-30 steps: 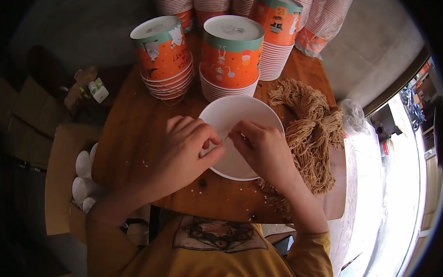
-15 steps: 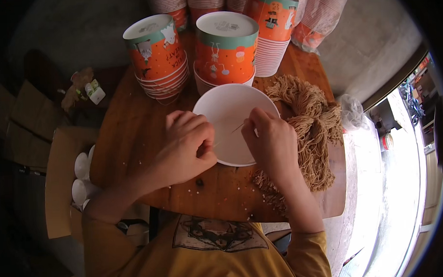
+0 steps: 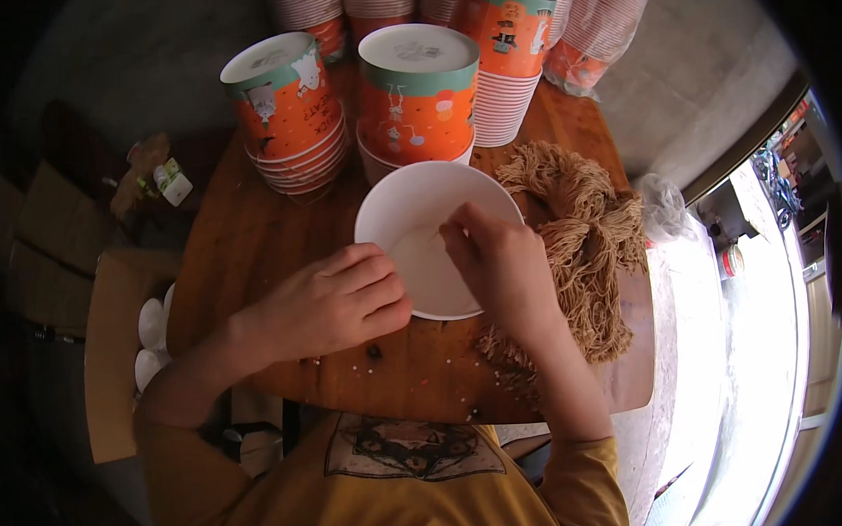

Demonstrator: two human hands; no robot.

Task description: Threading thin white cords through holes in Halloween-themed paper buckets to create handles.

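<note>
A white-lined paper bucket (image 3: 420,221) stands on the table in front of me, its open mouth tilted toward me. At its near left rim is my left hand (image 3: 334,298), the fingers curled and pressed together; their tips, and whatever they hold, are hidden. Over the bucket's mouth, my right hand (image 3: 505,265) pinches thumb and forefinger together on a thin cord, of which only a bit shows. Right of the bucket lies a bundle of tan twisted cords (image 3: 583,248), close to my right wrist.
Upside-down orange and green paper buckets (image 3: 419,91) stand in stacks behind. One bagged stack (image 3: 598,34) is at the back right. Small pale bits dot the wooden table's near edge (image 3: 417,407). A cardboard box (image 3: 113,348) with white cups sits at left.
My left hand has shifted left and curled up at the bucket's near left rim. My right hand has moved slightly left, further over the bucket's mouth. The whole view has shifted slightly.
</note>
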